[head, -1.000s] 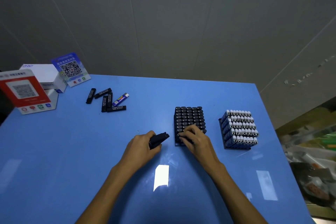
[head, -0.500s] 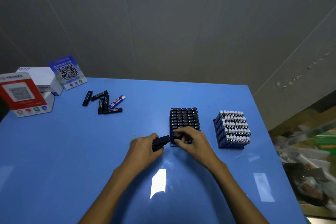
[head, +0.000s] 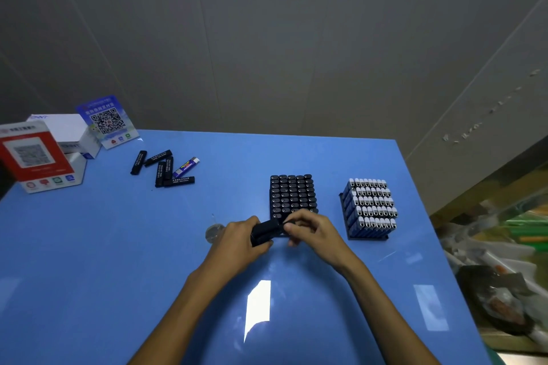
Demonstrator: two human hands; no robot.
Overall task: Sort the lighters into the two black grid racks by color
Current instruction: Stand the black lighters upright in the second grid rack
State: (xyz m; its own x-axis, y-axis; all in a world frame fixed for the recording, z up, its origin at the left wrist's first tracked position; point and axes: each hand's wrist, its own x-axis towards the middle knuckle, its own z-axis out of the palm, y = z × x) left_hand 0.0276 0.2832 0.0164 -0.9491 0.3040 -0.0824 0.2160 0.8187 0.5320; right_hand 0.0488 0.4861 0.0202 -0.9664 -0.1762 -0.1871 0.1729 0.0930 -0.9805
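— How is the light?
— Dim and cool overall; overhead fixtures throw bright white glare patches on the glossy blue tabletop (head: pixel 89 261) in front of the hands (head: pixel 311 234), with fainter reflections toward the right edge.
— And sharpness?
— Soft throughout. The wide lens bends the wall seams and stretches the corners; the clutter (head: pixel 504 290) at far right is smeared. Shadows are weak and diffuse.

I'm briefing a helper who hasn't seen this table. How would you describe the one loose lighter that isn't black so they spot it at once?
Start at the blue QR code sign at the far left of the blue table. Just right of it lies a small scatter of loose black lighters. The blue lighter lies at the scatter's right edge, the only one with a colourful label and a silver cap.
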